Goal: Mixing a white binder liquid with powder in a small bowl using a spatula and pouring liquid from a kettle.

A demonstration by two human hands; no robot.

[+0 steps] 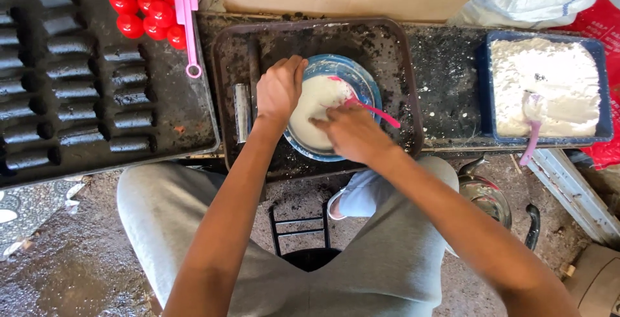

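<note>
A blue bowl (357, 76) of white paste (313, 107) sits in a dark, stained tray (394, 52) in front of me. My left hand (279, 87) grips the bowl's left rim. My right hand (352, 129) holds a pink spoon (374, 108) whose tip lies in the paste. A small metal tube (242, 111) lies in the tray just left of the bowl.
At left, a black tray (181, 107) carries rows of dark cylinders, several red balls (145, 3) and a pink spatula (188, 20). At right, a blue tub (604, 84) holds white powder and a pink spoon (531, 137). Cardboard stands behind. A kettle (487, 197) is on the floor.
</note>
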